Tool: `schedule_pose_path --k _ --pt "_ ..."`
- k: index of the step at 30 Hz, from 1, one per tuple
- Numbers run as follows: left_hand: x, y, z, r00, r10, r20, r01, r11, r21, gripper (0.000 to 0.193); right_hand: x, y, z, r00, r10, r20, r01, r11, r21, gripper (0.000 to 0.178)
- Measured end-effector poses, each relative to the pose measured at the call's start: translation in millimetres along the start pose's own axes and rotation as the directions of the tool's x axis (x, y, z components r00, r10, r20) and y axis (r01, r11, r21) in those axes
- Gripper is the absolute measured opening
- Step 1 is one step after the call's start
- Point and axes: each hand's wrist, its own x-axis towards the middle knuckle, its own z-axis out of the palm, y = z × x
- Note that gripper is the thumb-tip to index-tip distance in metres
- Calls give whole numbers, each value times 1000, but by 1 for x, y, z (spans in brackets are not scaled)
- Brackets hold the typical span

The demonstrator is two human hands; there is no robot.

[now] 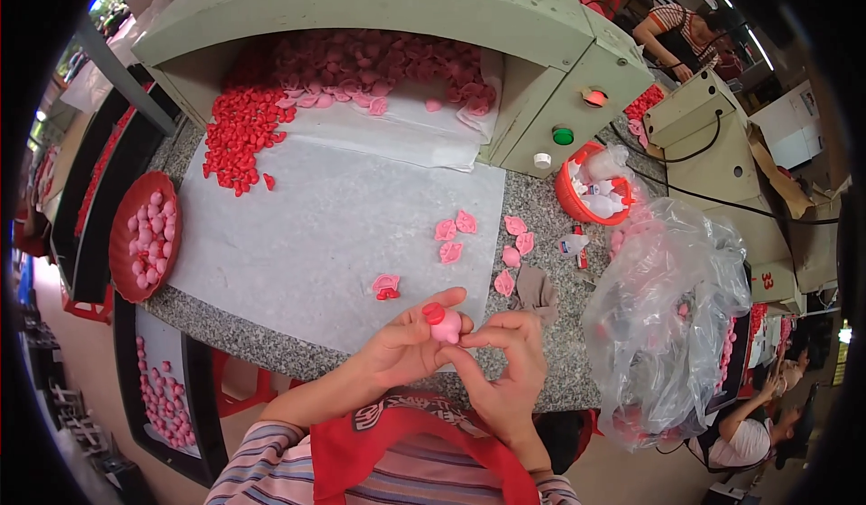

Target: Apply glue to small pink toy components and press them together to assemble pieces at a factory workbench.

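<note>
Over the front edge of the worktop, my left hand (401, 344) holds a small rounded pink plastic piece (445, 328) with a red cap-like part (434, 313) on its upper end. My right hand (507, 361) is closed, thumb and fingertips pinching at the right and lower side of the same piece. Just beyond my left fingers lies a pink shell-shaped part (386, 281) with a small red part (387, 295) against it. Several more pink shell parts (450, 252) are spread farther right, near a round pink piece (511, 257).
A pale green machine housing (361, 4) spans the back, with red parts (239, 139) and pink parts (379, 63) heaped in its opening. A red tray (120, 275) stands left. On the right are an orange basket (568, 200) of bottles, a grey cloth (538, 293) and a clear plastic bag (663, 315).
</note>
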Motion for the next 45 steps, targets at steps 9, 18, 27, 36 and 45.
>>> schedule_pose_path --k 9,18,27,36,45 --pt "-3 12 12 992 127 -9 -108 879 464 42 2 -1 4 992 -121 -27 121 993 -15 25" --pt "-3 17 30 970 243 5 -154 599 786 31 -2 -1 7 994 -99 -48 102 994 48 20" --pt "-5 15 28 938 332 100 -260 483 836 28 2 2 11 985 -171 -38 173 983 67 18" --pt "-5 15 32 935 338 106 -251 422 871 27 0 13 13 980 -194 -53 198 975 100 15" --pt "-3 7 56 882 435 182 4 -392 920 39 -15 35 16 962 267 60 -255 796 549 9"
